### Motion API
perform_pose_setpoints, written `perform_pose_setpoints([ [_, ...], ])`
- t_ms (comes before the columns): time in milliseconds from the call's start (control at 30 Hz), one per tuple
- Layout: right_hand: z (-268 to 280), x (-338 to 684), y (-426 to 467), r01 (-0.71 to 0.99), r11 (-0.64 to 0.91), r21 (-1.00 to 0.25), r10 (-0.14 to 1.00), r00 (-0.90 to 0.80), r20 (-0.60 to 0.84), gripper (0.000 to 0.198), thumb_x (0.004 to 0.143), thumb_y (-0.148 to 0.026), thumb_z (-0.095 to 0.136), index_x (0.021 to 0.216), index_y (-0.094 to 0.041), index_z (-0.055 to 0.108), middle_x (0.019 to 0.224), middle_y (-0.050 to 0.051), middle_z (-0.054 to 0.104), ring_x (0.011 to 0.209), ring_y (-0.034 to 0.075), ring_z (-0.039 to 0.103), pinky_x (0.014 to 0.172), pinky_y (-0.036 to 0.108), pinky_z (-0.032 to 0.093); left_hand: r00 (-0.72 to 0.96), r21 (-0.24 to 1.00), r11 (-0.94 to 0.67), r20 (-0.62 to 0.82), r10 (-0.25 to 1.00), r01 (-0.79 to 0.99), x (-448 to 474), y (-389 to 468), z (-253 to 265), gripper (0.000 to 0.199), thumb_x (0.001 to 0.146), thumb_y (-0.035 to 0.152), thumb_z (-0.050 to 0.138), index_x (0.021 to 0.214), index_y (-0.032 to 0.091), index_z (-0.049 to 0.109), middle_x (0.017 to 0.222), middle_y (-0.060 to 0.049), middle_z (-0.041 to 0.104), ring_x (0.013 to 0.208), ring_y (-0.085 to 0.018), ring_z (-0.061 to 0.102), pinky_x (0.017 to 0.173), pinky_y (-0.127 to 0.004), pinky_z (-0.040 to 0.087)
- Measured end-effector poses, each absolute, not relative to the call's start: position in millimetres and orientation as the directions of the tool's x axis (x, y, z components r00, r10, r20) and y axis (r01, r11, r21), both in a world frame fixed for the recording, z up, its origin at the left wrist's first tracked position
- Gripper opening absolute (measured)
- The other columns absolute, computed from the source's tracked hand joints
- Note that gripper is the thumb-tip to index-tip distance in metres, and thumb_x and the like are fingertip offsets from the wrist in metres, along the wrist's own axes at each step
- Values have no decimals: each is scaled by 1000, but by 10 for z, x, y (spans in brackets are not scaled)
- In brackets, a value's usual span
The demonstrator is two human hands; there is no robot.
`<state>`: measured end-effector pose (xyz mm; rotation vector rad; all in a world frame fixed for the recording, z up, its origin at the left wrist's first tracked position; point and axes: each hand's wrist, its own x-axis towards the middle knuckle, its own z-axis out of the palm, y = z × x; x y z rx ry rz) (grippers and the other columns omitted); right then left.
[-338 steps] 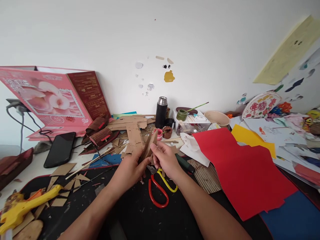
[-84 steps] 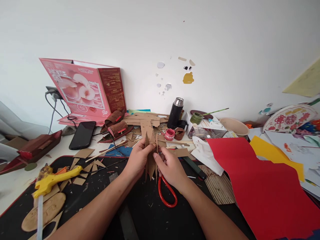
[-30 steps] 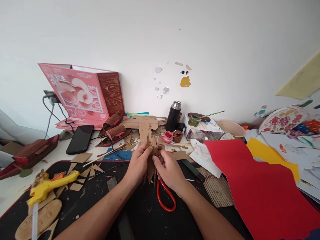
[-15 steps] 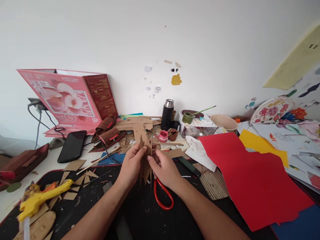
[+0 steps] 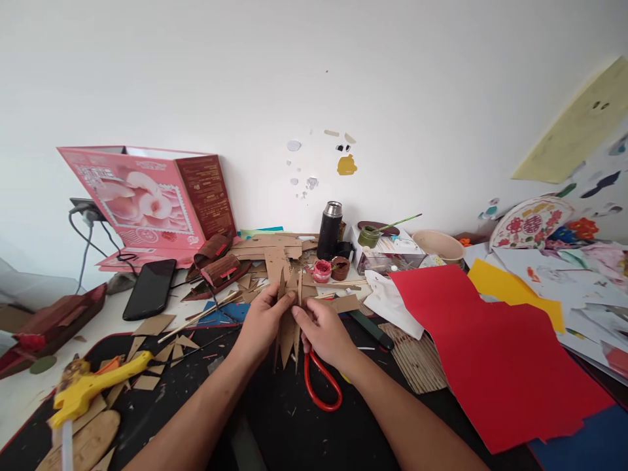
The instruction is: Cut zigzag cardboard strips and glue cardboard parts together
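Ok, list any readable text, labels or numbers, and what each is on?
"囍", apparently, in red: half-round white piece.
Pink box: pale lettering, too small to read.
Its maroon side: gold print, too small.
Cardboard strip: dark marks, unreadable.

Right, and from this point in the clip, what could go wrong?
The thin, pointed cardboard pieces are held in the fingers of the left hand and right hand, so one might slip or bend. The red looped handle sits close by the right hand and could get knocked. The yellow glue gun lies among loose cardboard scraps; if hot, which I can't tell, it might scorch them.
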<state>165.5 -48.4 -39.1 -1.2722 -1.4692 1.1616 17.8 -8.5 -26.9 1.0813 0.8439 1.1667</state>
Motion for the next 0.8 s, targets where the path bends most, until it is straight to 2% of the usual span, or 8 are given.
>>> perform_pose_setpoints([
  [167, -373, 1687, -439, 34, -1, -999, 998, -61, -3, 49, 96, -69, 66, 79, -25, 52, 50, -8, 54, 37, 13, 52, 39, 24, 40, 171, 965, 38, 7, 985, -260, 129, -79, -227, 62, 76, 64, 88, 117, 18, 80, 102, -9, 81, 91, -26, 71, 81, -33, 54],
  [267, -373, 1717, -405, -37, -5, -999, 999, -32, -4, 48, 94, -70, 66, 84, -25, 56, 49, -9, 55, 36, 13, 52, 38, 22, 39, 191, 978, 24, 16, 981, -207, 82, -50, -217, 65, 76, 64, 88, 121, 18, 80, 108, -10, 80, 86, -23, 69, 79, -32, 53],
  [400, -368, 1733, -387, -80, -6, -997, 1000, -13, -5, 50, 91, -72, 69, 90, -23, 58, 49, -9, 55, 35, 12, 53, 37, 21, 38, 259, 991, -6, 39, 965, -130, 56, -33, -211, 55, 79, 63, 86, 110, 19, 83, 96, -6, 78, 79, -20, 64, 78, -31, 52],
  [467, -366, 1738, -382, -104, -17, -994, 1000, -28, -14, 53, 89, -74, 71, 90, -23, 59, 49, -10, 54, 34, 12, 51, 36, 21, 38, 245, 993, -34, 62, 967, -117, 63, -31, -211, 51, 79, 64, 85, 104, 19, 83, 91, -6, 77, 82, -22, 66, 80, -32, 53],
  [600, -363, 1760, -375, -157, -44, -987, 997, -71, -33, 57, 85, -77, 74, 92, -22, 60, 50, -10, 56, 34, 11, 51, 36, 20, 38, 212, 989, -14, 46, 976, -150, 87, -26, -213, 53, 73, 67, 89, 96, 19, 83, 95, -8, 80, 93, -27, 71, 84, -33, 54],
  [800, -366, 1762, -380, -206, -50, -977, 989, -144, -20, 59, 83, -77, 76, 97, -22, 60, 51, -10, 58, 34, 11, 51, 36, 20, 40, 259, 988, 32, 8, 966, -149, 115, -45, -208, 55, 74, 71, 86, 94, 20, 84, 87, -7, 80, 86, -28, 72, 75, -34, 56],
])
